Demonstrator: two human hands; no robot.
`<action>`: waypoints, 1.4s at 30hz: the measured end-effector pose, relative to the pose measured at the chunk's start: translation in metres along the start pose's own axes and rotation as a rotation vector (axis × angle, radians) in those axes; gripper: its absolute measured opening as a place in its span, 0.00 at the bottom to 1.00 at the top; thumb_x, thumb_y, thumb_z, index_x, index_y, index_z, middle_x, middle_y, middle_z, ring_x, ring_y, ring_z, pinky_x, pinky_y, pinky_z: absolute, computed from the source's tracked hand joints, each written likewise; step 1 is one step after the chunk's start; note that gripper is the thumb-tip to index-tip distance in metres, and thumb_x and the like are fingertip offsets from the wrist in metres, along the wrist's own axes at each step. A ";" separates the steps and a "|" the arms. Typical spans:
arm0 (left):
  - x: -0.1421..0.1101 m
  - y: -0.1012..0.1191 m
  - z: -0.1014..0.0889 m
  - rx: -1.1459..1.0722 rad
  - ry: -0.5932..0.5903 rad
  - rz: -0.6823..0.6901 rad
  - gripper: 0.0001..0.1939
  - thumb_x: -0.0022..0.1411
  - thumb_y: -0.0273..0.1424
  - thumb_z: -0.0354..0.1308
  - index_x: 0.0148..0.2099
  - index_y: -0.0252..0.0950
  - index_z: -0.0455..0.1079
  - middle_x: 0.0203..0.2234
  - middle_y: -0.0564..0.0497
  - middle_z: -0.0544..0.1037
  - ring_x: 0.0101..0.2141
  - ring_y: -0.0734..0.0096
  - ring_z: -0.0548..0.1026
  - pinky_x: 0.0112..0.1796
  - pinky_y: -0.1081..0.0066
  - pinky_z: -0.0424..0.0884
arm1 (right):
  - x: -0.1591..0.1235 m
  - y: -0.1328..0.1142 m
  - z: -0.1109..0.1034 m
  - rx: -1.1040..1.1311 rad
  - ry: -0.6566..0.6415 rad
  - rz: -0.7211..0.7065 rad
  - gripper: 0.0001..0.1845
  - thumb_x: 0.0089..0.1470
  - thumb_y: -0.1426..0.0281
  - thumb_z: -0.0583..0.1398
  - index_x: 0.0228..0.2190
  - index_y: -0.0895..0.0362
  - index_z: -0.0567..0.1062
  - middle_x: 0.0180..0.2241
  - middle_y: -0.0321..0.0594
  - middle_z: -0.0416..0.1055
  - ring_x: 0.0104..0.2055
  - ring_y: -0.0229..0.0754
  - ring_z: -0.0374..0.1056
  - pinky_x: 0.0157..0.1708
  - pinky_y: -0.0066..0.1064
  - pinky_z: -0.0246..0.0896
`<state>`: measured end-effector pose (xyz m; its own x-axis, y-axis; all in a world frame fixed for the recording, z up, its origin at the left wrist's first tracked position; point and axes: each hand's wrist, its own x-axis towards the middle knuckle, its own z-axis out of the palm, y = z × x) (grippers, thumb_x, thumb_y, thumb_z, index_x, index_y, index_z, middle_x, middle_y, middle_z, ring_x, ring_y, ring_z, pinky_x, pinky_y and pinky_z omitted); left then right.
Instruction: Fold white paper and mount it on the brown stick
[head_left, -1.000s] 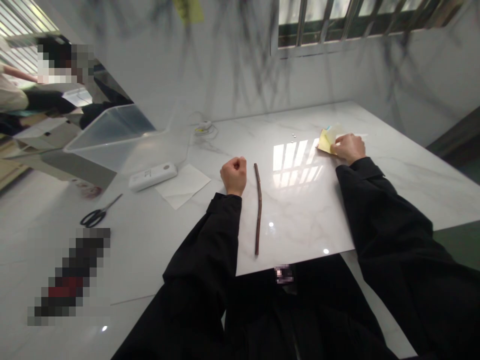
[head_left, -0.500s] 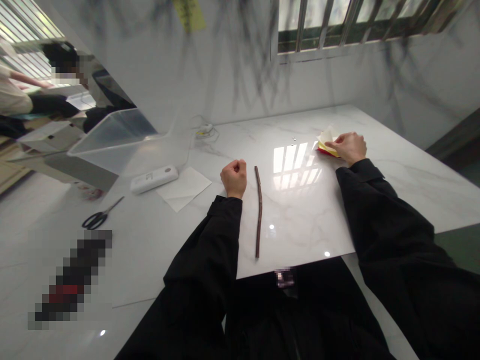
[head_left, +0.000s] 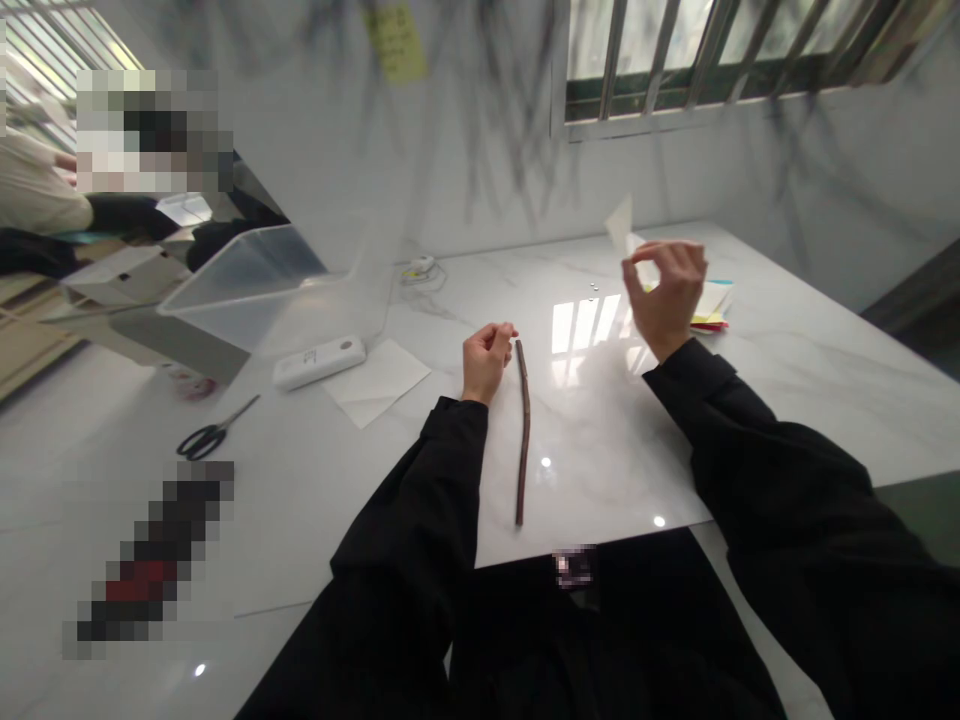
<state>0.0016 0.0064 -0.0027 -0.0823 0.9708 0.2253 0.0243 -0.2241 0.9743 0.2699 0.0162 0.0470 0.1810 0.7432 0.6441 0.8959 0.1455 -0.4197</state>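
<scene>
My right hand [head_left: 666,300] is raised above the table, thumb and fingers pinching a pale, pointed sheet of paper [head_left: 620,226]. Just behind and to the right of that hand lies a stack of coloured papers [head_left: 712,305], partly hidden by it, with white, yellow, red and blue edges showing. My left hand [head_left: 486,362] is closed beside the upper end of a thin brown stick [head_left: 523,430]; whether anything is between its fingers I cannot make out. The stick lies lengthwise on the table in front of me.
To the left are a white sheet of paper [head_left: 386,385], a white oblong device [head_left: 321,362], scissors [head_left: 214,430] and a clear plastic box [head_left: 247,270]. A small white object with a cord [head_left: 422,265] sits near the wall. Another person [head_left: 45,180] is at the far left.
My right hand has lifted away from the coloured stack and moved left, bringing a pale sheet with it. My left hand has turned slightly and shifted right, towards the stick's end.
</scene>
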 end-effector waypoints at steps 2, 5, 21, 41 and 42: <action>-0.001 0.002 0.003 -0.223 -0.143 -0.123 0.24 0.59 0.54 0.68 0.42 0.37 0.76 0.28 0.51 0.76 0.26 0.73 0.71 0.31 0.70 0.67 | -0.022 -0.029 0.015 0.138 -0.036 -0.200 0.13 0.67 0.66 0.57 0.49 0.47 0.79 0.53 0.45 0.74 0.64 0.63 0.60 0.62 0.62 0.53; -0.002 0.003 0.004 -0.421 -0.198 -0.204 0.28 0.54 0.56 0.72 0.42 0.38 0.72 0.33 0.51 0.78 0.32 0.71 0.77 0.37 0.69 0.74 | -0.055 -0.064 0.038 0.281 -0.102 -0.437 0.07 0.66 0.67 0.61 0.42 0.45 0.81 0.51 0.39 0.78 0.61 0.60 0.64 0.61 0.58 0.56; 0.007 -0.025 -0.004 -0.306 0.007 -0.152 0.31 0.46 0.49 0.79 0.43 0.32 0.77 0.40 0.42 0.85 0.41 0.56 0.83 0.44 0.61 0.78 | -0.064 -0.046 0.067 0.733 -0.320 0.229 0.25 0.55 0.48 0.66 0.46 0.51 0.76 0.43 0.45 0.80 0.43 0.54 0.75 0.43 0.45 0.73; 0.003 -0.025 -0.007 -0.328 -0.112 -0.184 0.32 0.45 0.41 0.80 0.50 0.33 0.78 0.43 0.42 0.86 0.42 0.56 0.83 0.46 0.61 0.77 | -0.058 -0.040 0.072 1.288 -0.583 0.503 0.27 0.45 0.45 0.73 0.37 0.50 0.76 0.35 0.36 0.79 0.33 0.41 0.73 0.33 0.32 0.69; 0.002 -0.024 -0.006 -0.327 -0.118 -0.186 0.32 0.45 0.41 0.80 0.50 0.34 0.78 0.43 0.42 0.86 0.42 0.56 0.83 0.46 0.61 0.77 | -0.058 -0.039 0.074 1.276 -0.612 0.490 0.27 0.44 0.47 0.74 0.38 0.50 0.77 0.35 0.35 0.79 0.33 0.42 0.73 0.33 0.33 0.69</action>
<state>-0.0054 0.0137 -0.0259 0.0598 0.9964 0.0607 -0.3004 -0.0400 0.9530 0.1948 0.0154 -0.0217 -0.1318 0.9899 0.0529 -0.2076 0.0247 -0.9779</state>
